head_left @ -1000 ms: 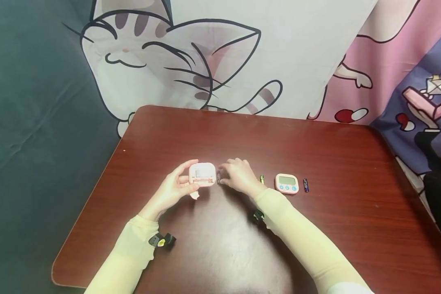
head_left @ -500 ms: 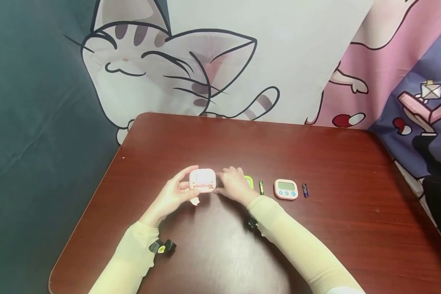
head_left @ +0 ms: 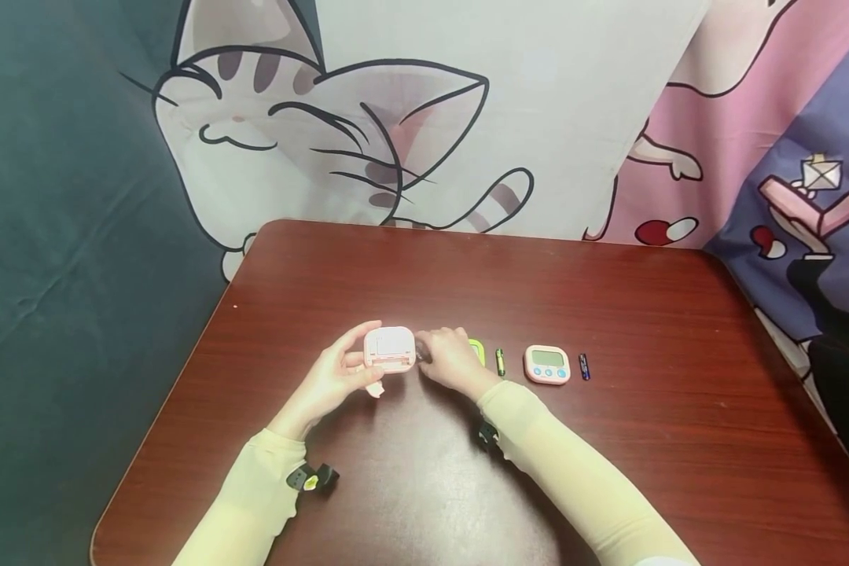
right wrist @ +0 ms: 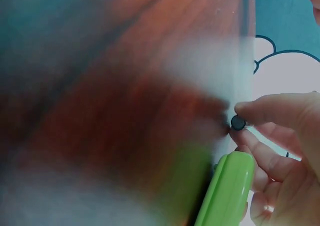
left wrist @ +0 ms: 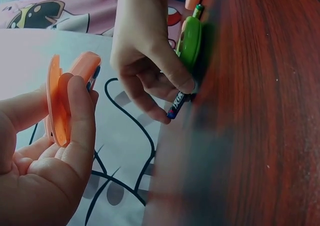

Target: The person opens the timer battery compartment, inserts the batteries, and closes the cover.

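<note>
My left hand [head_left: 332,381] grips a pink timer [head_left: 390,349] by its edges, its back turned up toward the head view and the battery compartment uncovered. A small pale piece [head_left: 376,389] juts out below that thumb. In the left wrist view the timer's orange-pink edge [left wrist: 55,100] shows between thumb and fingers. Just to the right, my right hand [head_left: 455,360] pinches a small dark battery [left wrist: 176,105] between thumb and fingertip, low over the table. Its round end [right wrist: 238,122] faces the right wrist camera. Beside these fingers lies a green timer [right wrist: 227,191], partly hidden by the hand in the head view.
Right of the green timer, a green battery [head_left: 500,362] lies on the brown table [head_left: 410,267]. Farther right are a second pink timer [head_left: 547,365], screen up, and a blue battery [head_left: 584,367]. A cat-printed cloth [head_left: 573,94] hangs behind the table.
My right hand's fingers have closed in on the dark battery, and part of the green timer has come into sight behind it. The left hand keeps its hold. The head view has shifted slightly.
</note>
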`<state>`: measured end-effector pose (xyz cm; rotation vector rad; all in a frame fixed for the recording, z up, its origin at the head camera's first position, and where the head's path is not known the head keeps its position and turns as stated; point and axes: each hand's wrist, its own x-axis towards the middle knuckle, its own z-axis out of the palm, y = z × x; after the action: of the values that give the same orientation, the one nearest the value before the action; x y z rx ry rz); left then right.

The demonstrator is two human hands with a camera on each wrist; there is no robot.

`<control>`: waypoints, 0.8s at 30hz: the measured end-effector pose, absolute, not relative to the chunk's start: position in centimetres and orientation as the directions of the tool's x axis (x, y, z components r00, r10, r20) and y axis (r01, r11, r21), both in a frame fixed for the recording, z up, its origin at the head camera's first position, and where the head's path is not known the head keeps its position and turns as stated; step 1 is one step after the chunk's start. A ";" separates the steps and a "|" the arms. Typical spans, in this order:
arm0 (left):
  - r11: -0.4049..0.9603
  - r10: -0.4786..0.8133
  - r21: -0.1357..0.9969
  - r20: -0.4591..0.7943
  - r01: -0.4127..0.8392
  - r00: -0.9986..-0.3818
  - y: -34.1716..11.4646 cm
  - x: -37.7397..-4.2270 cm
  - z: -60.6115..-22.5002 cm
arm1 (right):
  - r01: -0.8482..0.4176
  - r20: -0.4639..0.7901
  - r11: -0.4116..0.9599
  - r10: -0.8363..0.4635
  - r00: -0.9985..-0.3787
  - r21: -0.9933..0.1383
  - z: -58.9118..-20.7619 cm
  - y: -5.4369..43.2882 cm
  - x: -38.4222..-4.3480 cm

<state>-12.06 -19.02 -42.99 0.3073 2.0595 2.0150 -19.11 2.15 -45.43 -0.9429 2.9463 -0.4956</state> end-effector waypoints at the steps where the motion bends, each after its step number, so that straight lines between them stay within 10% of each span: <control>1: 0.025 0.315 1.000 -0.025 -0.018 -0.949 -19.0 -12.1 -43.0 | -0.566 0.097 0.764 -0.567 -0.818 -0.308 -45.4 2.2 -19.1; 24: 0.063 0.344 0.998 -0.035 -0.014 -0.938 -18.3 -11.9 -43.2 | -0.447 0.242 0.425 -0.454 -0.858 -0.787 -41.0 5.8 -16.8</control>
<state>-11.88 -18.26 -43.15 0.3333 2.0794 1.9577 -16.83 5.80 -41.03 -0.8361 2.6453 -1.4583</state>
